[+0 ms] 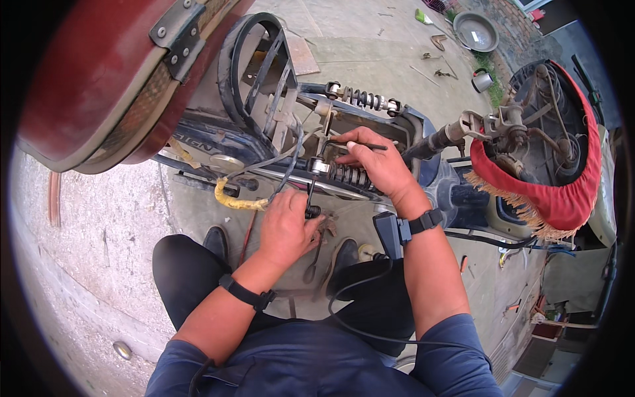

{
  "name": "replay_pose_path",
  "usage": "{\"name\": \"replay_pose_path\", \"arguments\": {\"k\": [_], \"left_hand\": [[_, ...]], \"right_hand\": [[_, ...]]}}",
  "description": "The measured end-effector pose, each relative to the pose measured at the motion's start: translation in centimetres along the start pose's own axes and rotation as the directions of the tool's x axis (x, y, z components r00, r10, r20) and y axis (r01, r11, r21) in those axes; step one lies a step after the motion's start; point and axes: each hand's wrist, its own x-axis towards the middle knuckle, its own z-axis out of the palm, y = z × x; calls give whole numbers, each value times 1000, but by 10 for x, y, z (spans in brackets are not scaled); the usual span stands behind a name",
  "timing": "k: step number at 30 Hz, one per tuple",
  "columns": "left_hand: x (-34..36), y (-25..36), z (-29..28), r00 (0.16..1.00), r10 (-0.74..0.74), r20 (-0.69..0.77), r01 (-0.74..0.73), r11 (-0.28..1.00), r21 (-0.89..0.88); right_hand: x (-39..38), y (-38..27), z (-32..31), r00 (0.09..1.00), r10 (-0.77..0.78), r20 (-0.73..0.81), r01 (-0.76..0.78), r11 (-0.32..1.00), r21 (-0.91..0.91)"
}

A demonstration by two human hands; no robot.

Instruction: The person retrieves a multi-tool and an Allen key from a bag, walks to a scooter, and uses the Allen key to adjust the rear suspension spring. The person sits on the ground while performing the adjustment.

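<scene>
The left hand [284, 225] is curling its fingers around a black-handled tool [313, 212], mostly closed on the grip. The tool's thin shaft is pointing away from the person toward the round metal mount [319, 168] of the near shock absorber [350, 176] — whether the tip is touching it, I cannot tell. The right hand [380, 164] is pinching a dark bent rod [374, 147] between thumb and fingers, nearly closed, with the rod's bent end reaching left, just beyond the mount. The near shock absorber is lying along the near side of the exposed vehicle frame, its coil running right, partly hidden under the right hand. A far shock absorber [367, 99] is sitting across the frame, well apart from both hands.

A yellow-wrapped cable [238, 200] is curving just left of the left hand. Farther left, a black looped bracket [228, 79] is standing beside a large red padded piece [99, 73]. On the right, a red fringed cover [582, 198] is wrapping around the handlebar end. A grey basin [475, 41] is resting on the ground at the far right — a silver pot [482, 82] is standing nearer.
</scene>
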Motion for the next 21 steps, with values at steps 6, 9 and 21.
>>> {"name": "replay_pose_path", "arguments": {"k": [6, 9, 21], "left_hand": [[-3, 3, 3, 998, -51, -34, 50, 999, -17], [-3, 5, -1, 998, -69, 4, 69, 997, 40], [-10, 5, 0, 971, -238, 32, 240, 960, -145]], "right_hand": [[2, 2, -4, 999, 4, 45, -1, 998, -61], [2, 0, -4, 999, 15, 46, -13, 999, -51], [3, 2, -4, 999, -2, 44, 4, 999, -50]]}}
